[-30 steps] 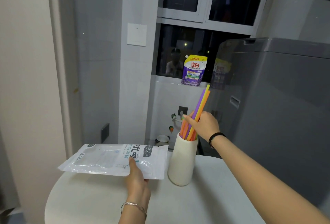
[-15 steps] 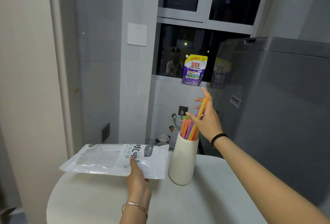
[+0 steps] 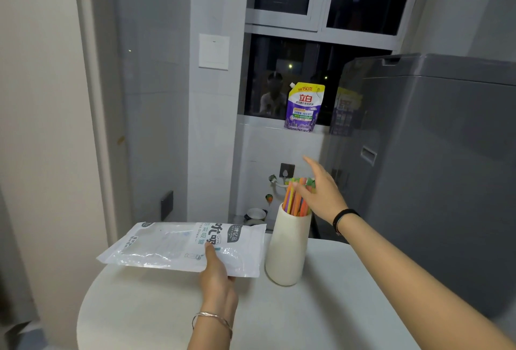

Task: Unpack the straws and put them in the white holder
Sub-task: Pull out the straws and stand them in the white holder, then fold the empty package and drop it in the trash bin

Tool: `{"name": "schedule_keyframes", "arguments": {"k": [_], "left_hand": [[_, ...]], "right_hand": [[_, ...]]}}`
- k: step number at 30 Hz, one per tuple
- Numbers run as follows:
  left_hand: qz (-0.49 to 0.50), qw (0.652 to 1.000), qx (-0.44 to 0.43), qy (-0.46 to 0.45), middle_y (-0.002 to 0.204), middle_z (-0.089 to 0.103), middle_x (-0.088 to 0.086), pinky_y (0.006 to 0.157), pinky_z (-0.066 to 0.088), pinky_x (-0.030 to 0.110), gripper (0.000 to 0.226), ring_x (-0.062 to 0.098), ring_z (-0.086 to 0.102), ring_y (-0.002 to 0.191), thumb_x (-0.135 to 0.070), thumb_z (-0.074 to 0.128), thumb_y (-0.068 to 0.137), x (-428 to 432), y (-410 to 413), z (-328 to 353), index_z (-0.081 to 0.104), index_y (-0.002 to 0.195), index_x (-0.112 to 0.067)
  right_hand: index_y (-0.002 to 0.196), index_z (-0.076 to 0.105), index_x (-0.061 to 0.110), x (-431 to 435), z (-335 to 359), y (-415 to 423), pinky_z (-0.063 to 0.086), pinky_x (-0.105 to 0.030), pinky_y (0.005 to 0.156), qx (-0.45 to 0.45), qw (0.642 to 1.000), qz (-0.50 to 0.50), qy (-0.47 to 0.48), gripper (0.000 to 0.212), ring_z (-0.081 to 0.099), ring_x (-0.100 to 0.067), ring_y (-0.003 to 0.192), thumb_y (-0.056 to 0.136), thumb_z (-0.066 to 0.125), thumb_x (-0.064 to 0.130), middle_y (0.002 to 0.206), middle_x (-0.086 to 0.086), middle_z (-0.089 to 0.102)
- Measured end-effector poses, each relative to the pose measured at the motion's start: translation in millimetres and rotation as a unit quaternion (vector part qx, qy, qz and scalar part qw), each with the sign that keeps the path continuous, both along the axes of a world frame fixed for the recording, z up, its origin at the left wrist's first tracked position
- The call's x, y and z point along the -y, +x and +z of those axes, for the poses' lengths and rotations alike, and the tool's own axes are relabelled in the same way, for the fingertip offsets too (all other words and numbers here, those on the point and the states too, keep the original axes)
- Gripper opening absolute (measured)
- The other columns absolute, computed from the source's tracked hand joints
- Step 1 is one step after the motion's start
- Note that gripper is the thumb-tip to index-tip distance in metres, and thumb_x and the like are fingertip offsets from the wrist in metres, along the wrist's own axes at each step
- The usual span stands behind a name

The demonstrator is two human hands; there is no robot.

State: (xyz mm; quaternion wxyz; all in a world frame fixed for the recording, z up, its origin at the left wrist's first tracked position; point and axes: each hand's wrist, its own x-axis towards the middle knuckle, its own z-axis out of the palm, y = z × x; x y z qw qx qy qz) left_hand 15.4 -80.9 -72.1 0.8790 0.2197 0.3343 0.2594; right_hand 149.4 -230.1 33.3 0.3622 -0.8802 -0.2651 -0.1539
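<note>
White holder [image 3: 287, 252] stands upright on the round white table [image 3: 321, 307], approx centre frame. Bunch of coloured straws [image 3: 295, 199] (orange, yellow, green, purple) sits inside it, tops sticking out above the rim. R hand [image 3: 321, 190] is at the straw tops, fingers spread apart, palm against or just beside the bunch at its 3 o'clock; can't tell if it touches. Black band on that wrist. L hand [image 3: 216, 274] pinches the near edge of the clear straw packet [image 3: 181, 246], thumb on top; packet is at 9 o'clock of the holder, just beside it, far end lifted off the table. Silver bangle on L wrist. Purple detergent pouch [image 3: 304, 106] on the window ledge at 12 o'clock, grey washing machine [image 3: 432, 154] at 2 o'clock.
</note>
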Motion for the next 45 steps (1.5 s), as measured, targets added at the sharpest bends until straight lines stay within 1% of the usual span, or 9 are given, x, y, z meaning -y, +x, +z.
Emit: {"name": "schedule_keyframes", "arguments": {"k": [4,9,21,25,28,32,36,41,45], "left_hand": [[-0.002,1.0,0.003,0.002,0.103,0.062,0.002,0.087,0.047,0.037,0.042,0.017,0.061,0.081,-0.033,0.054,0.096,0.7,0.0,0.8,0.051,0.132,-0.011],[-0.003,1.0,0.002,0.001,0.107,0.06,0.003,0.085,0.047,0.037,0.038,0.019,0.06,0.083,-0.032,0.054,0.096,1.0,-1.1,1.4,0.052,0.129,-0.013],[-0.029,1.0,0.007,0.007,0.103,0.063,0.001,0.083,0.048,0.038,0.04,0.021,0.061,0.091,-0.033,0.054,0.096,1.7,-2.0,4.2,0.052,0.131,-0.014],[-0.059,0.997,0.006,0.054,0.107,0.067,0.002,0.07,0.052,0.032,0.039,0.018,0.064,0.085,-0.038,0.057,0.094,2.5,-3.9,5.8,0.056,0.125,-0.014],[-0.082,0.986,0.011,0.143,0.113,0.069,0.003,0.087,0.054,0.038,0.037,0.02,0.066,0.096,-0.034,0.06,0.092,2.3,-6.4,7.8,0.059,0.123,-0.013],[-0.101,0.951,0.064,0.286,0.118,0.071,0.005,0.097,0.051,0.048,0.036,0.025,0.068,0.106,-0.027,0.061,0.092,-5.4,-17.3,18.3,0.058,0.126,-0.017],[-0.213,0.895,0.005,0.391,0.11,0.074,-0.004,0.074,0.058,0.025,0.038,0.013,0.072,0.095,-0.05,0.043,0.096,-22.8,-31.7,24.0,0.063,0.119,-0.027],[-0.294,0.828,-0.032,0.476,0.106,0.075,-0.01,0.082,0.053,0.023,0.043,0.007,0.07,0.097,-0.055,0.041,0.095,-35.9,-46.7,24.2,0.069,0.112,-0.028],[-0.229,0.85,0.038,0.473,0.099,0.078,-0.002,0.067,0.056,0.018,0.036,0.012,0.074,0.09,-0.032,0.056,0.094,-43.7,-50.7,23.9,0.048,0.13,-0.034]], "right_hand": [[0.146,0.024,0.026,-6.8,-0.9,-2.7,0.023,-0.046,0.116,0.014,0.999,0.0,-0.034,0.05,0.022,-0.021,0.144,0.098,0.034,0.037,0.158,0.0,0.02],[0.146,0.027,0.018,-11.3,-8.8,-0.6,0.012,-0.039,0.118,0.056,0.966,-0.028,-0.25,0.046,0.015,-0.019,0.146,0.101,0.022,0.029,0.157,-0.001,0.022],[0.139,0.04,0.021,-16.3,-2.6,-1.6,0.022,-0.04,0.114,0.081,0.962,-0.054,-0.254,0.045,0.029,-0.021,0.14,0.099,0.027,0.038,0.152,-0.005,0.033],[0.128,0.052,0.02,-21.1,-4.3,-28.0,0.026,-0.035,0.111,0.169,0.984,-0.036,-0.038,0.035,0.041,-0.018,0.131,0.097,0.039,0.031,0.143,-0.002,0.046],[0.113,0.061,0.019,-25.9,-20.1,-61.2,0.036,-0.021,0.101,0.146,0.982,0.039,0.11,0.024,0.05,-0.011,0.119,0.093,0.048,0.024,0.125,0.004,0.057],[0.115,0.056,0.03,-29.1,-54.9,-93.4,0.039,-0.026,0.103,-0.067,0.976,0.101,0.178,0.026,0.049,-0.008,0.121,0.092,0.056,0.02,0.126,0.009,0.054],[0.129,0.046,0.032,-26.4,-70.4,-110.8,0.051,-0.028,0.093,-0.27,0.906,0.18,0.273,0.039,0.061,-0.011,0.111,0.092,0.054,0.019,0.128,-0.003,0.059],[0.131,0.044,0.041,-16.6,-69.3,-113.6,0.055,-0.023,0.077,-0.323,0.863,0.227,0.314,0.057,0.065,-0.015,0.108,0.085,0.064,0.013,0.118,0.0,0.068],[0.123,0.054,0.035,-10.3,-72.7,-112.2,0.054,-0.02,0.078,-0.332,0.869,0.219,0.295,0.054,0.068,-0.015,0.101,0.079,0.07,0.008,0.109,-0.001,0.073]]}}
